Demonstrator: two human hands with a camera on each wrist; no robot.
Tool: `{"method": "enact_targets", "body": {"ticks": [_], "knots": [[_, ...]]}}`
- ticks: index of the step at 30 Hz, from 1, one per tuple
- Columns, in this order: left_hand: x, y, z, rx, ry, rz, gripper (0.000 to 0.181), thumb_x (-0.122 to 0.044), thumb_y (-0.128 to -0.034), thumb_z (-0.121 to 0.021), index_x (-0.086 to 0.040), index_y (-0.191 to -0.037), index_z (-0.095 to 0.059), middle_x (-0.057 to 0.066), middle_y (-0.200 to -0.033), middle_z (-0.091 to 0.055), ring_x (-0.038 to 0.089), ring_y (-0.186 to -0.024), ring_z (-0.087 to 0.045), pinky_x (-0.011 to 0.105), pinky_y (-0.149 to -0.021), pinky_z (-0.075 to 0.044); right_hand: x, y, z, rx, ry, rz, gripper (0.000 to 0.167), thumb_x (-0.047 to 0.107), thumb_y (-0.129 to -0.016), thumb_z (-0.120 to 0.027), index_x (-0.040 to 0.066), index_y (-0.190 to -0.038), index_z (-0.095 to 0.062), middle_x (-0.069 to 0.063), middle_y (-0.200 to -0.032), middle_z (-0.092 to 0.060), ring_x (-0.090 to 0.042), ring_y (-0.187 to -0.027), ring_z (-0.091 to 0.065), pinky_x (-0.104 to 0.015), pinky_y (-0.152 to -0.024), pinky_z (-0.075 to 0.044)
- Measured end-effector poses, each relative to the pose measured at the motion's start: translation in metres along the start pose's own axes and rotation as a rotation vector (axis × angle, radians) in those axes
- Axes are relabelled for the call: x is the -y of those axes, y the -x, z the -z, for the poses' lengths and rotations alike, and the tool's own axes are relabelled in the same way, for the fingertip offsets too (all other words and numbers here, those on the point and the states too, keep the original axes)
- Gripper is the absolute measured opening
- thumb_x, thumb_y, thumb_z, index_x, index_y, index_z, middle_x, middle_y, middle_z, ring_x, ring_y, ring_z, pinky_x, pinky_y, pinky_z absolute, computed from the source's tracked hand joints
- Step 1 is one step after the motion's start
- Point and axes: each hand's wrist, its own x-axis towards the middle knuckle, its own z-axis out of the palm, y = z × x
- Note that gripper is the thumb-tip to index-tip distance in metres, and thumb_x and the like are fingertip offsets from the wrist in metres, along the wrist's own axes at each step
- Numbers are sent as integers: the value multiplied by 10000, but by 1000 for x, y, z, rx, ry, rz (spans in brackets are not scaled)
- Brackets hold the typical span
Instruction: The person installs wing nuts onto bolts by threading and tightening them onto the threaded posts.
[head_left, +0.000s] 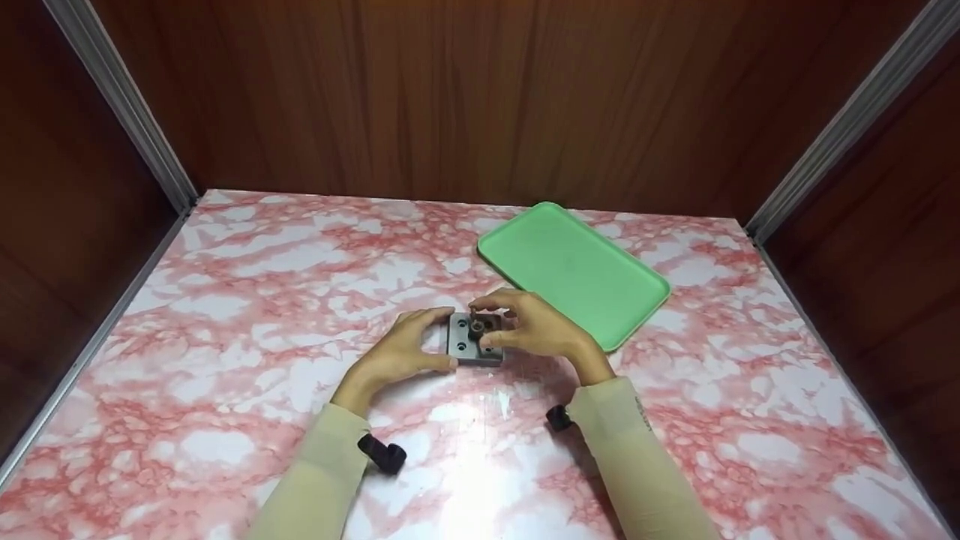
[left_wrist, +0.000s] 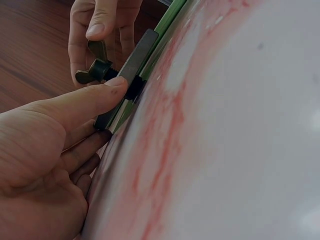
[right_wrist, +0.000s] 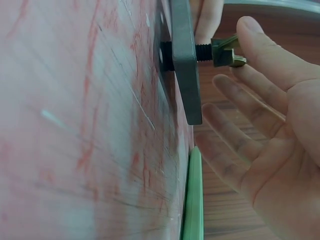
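A grey metal plate [head_left: 459, 352] with several holes lies in front of me. A black threaded bolt [right_wrist: 204, 52] passes through it, its head below the plate. On the bolt's upper end sits a brass-coloured wing nut [left_wrist: 100, 69], a little above the plate. My left hand [head_left: 401, 349] holds the plate by its left side, thumb at the near edge and fingers at the far edge. My right hand [head_left: 536, 326] has its thumb and index finger at the wings of the nut. In the right wrist view its other fingers [right_wrist: 232, 132] extend loosely beside the plate.
A light green tray [head_left: 570, 270] lies angled behind and to the right of the plate, close to my right hand. The table [head_left: 225, 337] has a red and white marbled top. Brown wood-look panels [head_left: 450, 97] enclose its back and sides.
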Motion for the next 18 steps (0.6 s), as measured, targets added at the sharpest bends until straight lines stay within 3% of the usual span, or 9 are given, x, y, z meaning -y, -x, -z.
{"method": "enact_targets", "body": {"ticks": [18], "knots": [[1, -1, 1, 9, -4, -18, 909, -145, -799, -914, -143, -1600, -485, 131, -1614, -451, 341, -1514, -339, 546, -1287, -218, 3, 0, 0, 31, 11, 8, 610, 259, -937, -827, 93, -1485, -619, -66, -1476, -643, -278, -1355, -596, -519, -1129, -491]]}}
